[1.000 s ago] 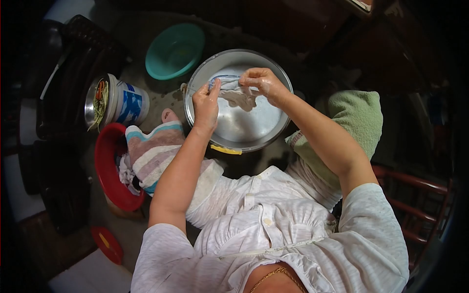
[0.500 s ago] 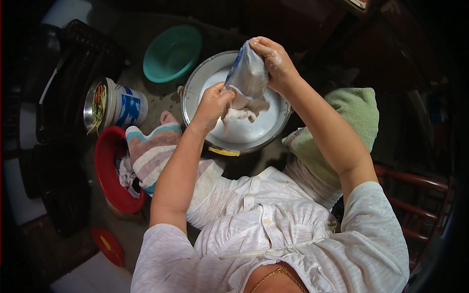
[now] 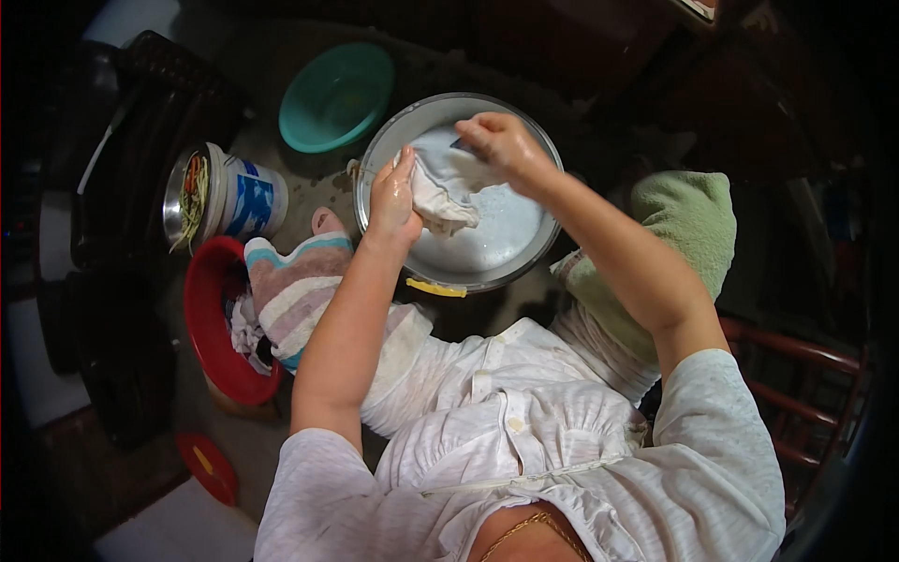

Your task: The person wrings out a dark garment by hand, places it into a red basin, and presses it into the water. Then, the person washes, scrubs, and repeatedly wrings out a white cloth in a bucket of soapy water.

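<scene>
A wet white cloth [image 3: 436,195] is stretched between my two hands over a round metal tub [image 3: 368,155] of cloudy, sudsy water. My left hand [image 3: 397,200], wet and with its fingers pointing up, grips the cloth's left side. On the other side my right hand [image 3: 504,145] is curled closed on the cloth, slightly blurred. The lower end of the cloth bunches just above the water. A yellow grip [image 3: 436,288] shows on the tub's near rim.
A green basin [image 3: 323,112] stands at the far left. Left of me are a white-and-blue bucket [image 3: 267,201], a bowl of shredded vegetables [image 3: 195,204], and a red basin [image 3: 201,323] holding clothes [image 3: 248,332]. Towels drape my knees; a red-brown chair [image 3: 796,351] stands right.
My right hand has come down with the cloth, from high above the tub's far rim. The left hand has turned fingers-up and shifted slightly left. The cloth now hangs lower and flatter.
</scene>
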`<state>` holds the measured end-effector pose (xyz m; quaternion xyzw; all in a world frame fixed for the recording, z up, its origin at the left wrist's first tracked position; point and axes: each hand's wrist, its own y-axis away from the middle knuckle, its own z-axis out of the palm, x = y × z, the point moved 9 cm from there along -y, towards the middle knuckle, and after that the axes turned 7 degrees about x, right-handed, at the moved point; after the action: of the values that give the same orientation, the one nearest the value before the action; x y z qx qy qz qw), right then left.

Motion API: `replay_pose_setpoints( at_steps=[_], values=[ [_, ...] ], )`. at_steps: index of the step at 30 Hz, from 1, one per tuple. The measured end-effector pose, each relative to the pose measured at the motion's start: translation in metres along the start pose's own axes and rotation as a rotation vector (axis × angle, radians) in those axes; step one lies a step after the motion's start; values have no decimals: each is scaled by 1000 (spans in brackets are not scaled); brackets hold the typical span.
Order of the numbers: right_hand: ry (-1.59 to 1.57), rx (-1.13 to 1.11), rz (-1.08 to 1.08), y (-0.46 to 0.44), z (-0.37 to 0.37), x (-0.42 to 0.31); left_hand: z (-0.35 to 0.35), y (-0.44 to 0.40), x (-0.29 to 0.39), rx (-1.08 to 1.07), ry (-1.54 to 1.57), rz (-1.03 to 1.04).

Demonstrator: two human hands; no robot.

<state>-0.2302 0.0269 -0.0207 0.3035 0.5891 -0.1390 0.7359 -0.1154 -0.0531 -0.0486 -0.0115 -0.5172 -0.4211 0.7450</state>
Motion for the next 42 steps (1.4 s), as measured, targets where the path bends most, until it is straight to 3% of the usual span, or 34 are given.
replay_pose_setpoints(
  at_steps=[3,4,5,7,9,11,13,14,15,17,19,20,21,23,25,26,28,29,32,34,37,39,42],
  values=[
    [280,9,-486,45,53,-37,-28,-19,-35,80,93,-184],
    [381,-64,-644,64,74,-46,8,-13,-34,-422,299,-267],
    [587,-61,-770,80,90,-50,14,-4,-42,-566,400,-296],
    [852,39,-724,73,88,-43,55,40,-32,-862,574,-384],
    [857,236,-494,36,52,-39,33,43,-36,170,191,-343],
    [856,273,-525,36,52,-41,33,43,-32,173,118,-339],
    [835,337,-689,50,66,-47,22,33,-34,111,282,-323],
    [920,255,-684,57,80,-40,5,29,-35,140,-1,-334],
    [904,207,-823,72,90,-46,17,40,-34,93,170,-409],
    [890,186,-840,72,87,-44,13,35,-40,71,170,-410],
    [769,210,-720,42,59,-33,25,44,-30,253,161,-357],
    [697,291,-517,24,32,-27,35,39,-28,133,243,-339],
    [505,303,-324,1,8,-10,50,47,-22,49,276,-387],
    [2,259,76,-21,-15,31,52,36,-10,-71,350,-295],
    [-298,268,295,-16,-20,53,42,31,-1,-28,366,-256],
    [-295,261,294,-12,-26,59,34,27,5,16,375,-219],
    [-374,-290,440,11,17,78,17,14,8,26,369,-172],
    [-348,-228,468,17,24,89,8,8,9,32,369,-132],
    [-256,-342,313,25,36,76,-7,0,12,92,381,-109],
    [-9,-386,80,18,29,57,-11,2,16,149,378,-78],
    [-214,-285,119,13,24,43,-5,5,20,133,378,-85],
    [-169,-339,122,12,31,41,0,8,20,101,368,-115],
    [-252,-96,41,1,14,32,3,10,25,56,319,-81]
  ],
)
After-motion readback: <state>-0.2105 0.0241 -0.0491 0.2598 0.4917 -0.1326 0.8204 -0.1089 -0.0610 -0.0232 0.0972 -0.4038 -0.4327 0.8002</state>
